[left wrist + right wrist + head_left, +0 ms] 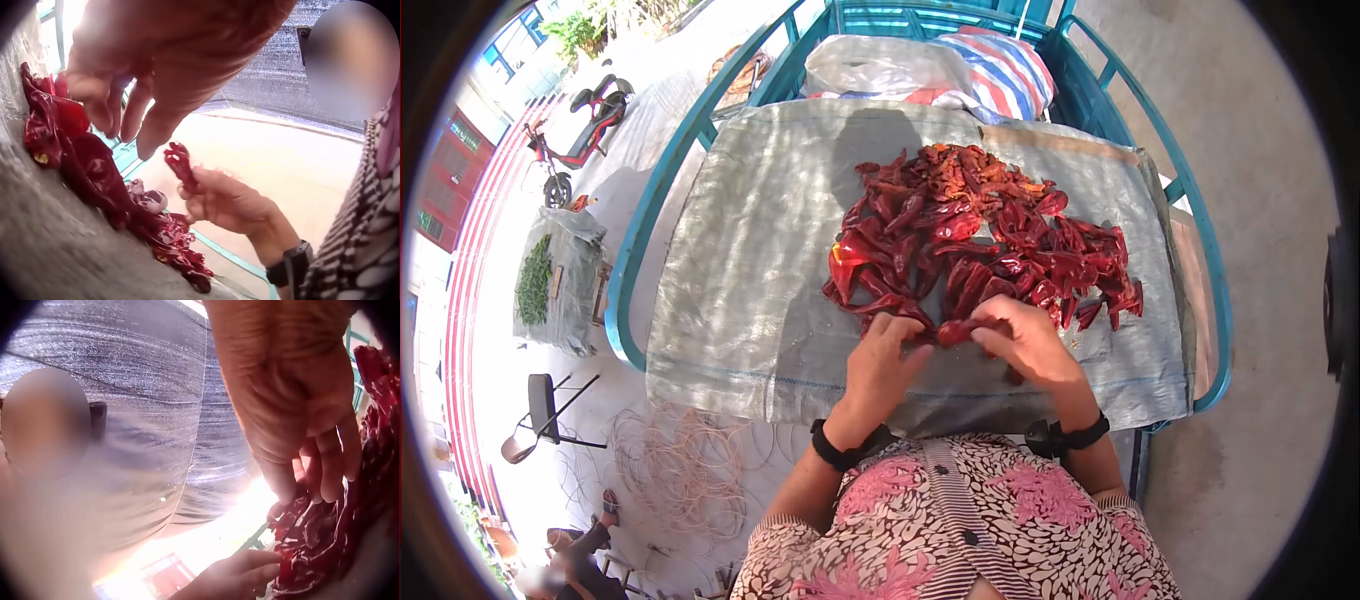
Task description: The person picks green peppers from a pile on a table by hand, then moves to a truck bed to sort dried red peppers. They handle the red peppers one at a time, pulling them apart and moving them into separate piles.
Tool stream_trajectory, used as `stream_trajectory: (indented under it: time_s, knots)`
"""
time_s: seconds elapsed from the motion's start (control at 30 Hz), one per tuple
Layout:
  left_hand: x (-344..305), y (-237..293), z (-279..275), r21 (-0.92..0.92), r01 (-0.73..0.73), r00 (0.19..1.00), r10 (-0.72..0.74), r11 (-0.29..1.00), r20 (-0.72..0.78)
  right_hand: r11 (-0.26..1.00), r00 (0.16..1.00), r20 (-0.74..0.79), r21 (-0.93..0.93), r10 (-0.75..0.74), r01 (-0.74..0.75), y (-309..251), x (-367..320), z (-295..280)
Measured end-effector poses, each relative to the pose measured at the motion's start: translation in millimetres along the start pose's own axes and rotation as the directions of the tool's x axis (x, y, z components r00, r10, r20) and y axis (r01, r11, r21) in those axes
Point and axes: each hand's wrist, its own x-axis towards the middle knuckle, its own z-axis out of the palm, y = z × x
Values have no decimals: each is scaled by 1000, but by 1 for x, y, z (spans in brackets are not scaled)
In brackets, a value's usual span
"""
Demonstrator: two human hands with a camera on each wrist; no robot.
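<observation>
A pile of glossy dried red chili peppers (900,215) lies on a grey woven sheet (740,260). At its near edge, my right hand (1032,345) pinches one red pepper (955,332). The left wrist view shows that wrinkled pepper (180,164) upright between the right thumb and fingers. My left hand (882,362) is beside it, thumb apart from the bent fingers, which reach to peppers at the pile's front left. In its own wrist view, the left fingertips (94,115) are right at a shiny red pepper (74,119), with nothing between thumb and fingers.
The sheet covers a teal cart bed with a side rail (662,190). White and striped sacks (1000,70) lie at the back. Beyond the left rail are a parked scooter (585,130), a folding chair (545,410), loose coiled strands (680,460) and a seated person (585,560).
</observation>
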Motion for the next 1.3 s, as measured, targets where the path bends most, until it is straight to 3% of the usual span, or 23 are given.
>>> stream_trajectory:
  time_s: [0.03,0.1,0.17,0.23,0.27,0.3,0.37,0.43,0.5,0.53,0.63,0.73,0.77,0.83,0.87,0.9,0.93,1.03,1.1,1.17,1.3]
  knots:
    - [6,-4,-4,124,-97,993,105,987,-54,983,995,-77,177,61,-46,7,1,-1]
    - [19,-14,-10,381,-253,940,319,889,-122,999,928,-369,-1,-49,52,5,6,-10]
    - [27,-22,-7,424,-254,942,322,869,-96,983,784,-604,-180,-142,39,3,11,-7]
    - [33,-28,1,537,-278,915,390,797,-105,996,877,-476,-77,-68,35,15,14,-3]
    - [35,-31,2,517,-275,921,376,811,-101,1000,943,-332,1,-10,11,22,15,3]
    - [36,-32,2,498,-272,927,363,824,-95,997,969,-231,-20,-82,79,18,14,11]
    - [38,-31,-1,472,-282,923,370,835,-104,989,984,-119,-84,-132,122,7,17,22]
    - [38,-22,-8,463,-307,903,408,832,-136,979,987,-104,-180,-119,99,-8,19,29]
    - [35,-17,-9,184,-254,960,270,950,-67,977,991,-79,-192,-110,94,-18,23,35]
    - [33,-14,-9,38,-205,978,206,978,-15,918,967,-63,-336,-248,213,-17,24,37]
    - [33,-2,-11,-176,-210,977,201,962,-67,899,929,-85,-297,-360,321,0,32,43]
    - [33,11,-28,-323,3,997,-26,946,-67,949,945,-235,-274,-226,159,-11,27,32]
    - [32,8,-31,-226,-6,998,-8,974,-61,974,965,-256,-226,-62,2,-16,24,23]
    - [30,1,-39,-27,-34,999,33,999,-44,987,903,-426,-161,-53,-18,-12,22,11]
    - [29,-5,-42,110,-20,997,11,994,78,998,847,-528,-63,-60,31,-6,25,6]
    - [26,-10,-39,191,-81,993,64,978,98,995,779,-624,25,-56,92,-2,27,2]
    - [23,-15,-36,267,-143,986,114,953,121,994,742,-664,-106,-90,26,-5,24,-4]
    - [20,-28,-26,401,-200,977,151,894,150,969,786,-585,-236,-202,73,4,21,-4]
    - [22,-29,-25,462,-174,979,101,869,179,970,913,-359,-207,-195,126,7,20,5]
    - [27,-23,-28,524,-129,973,5,842,230,966,967,-135,-172,-215,191,5,18,15]
    - [29,-22,-30,390,-100,986,40,915,160,931,972,-7,-287,-236,224,15,27,41]
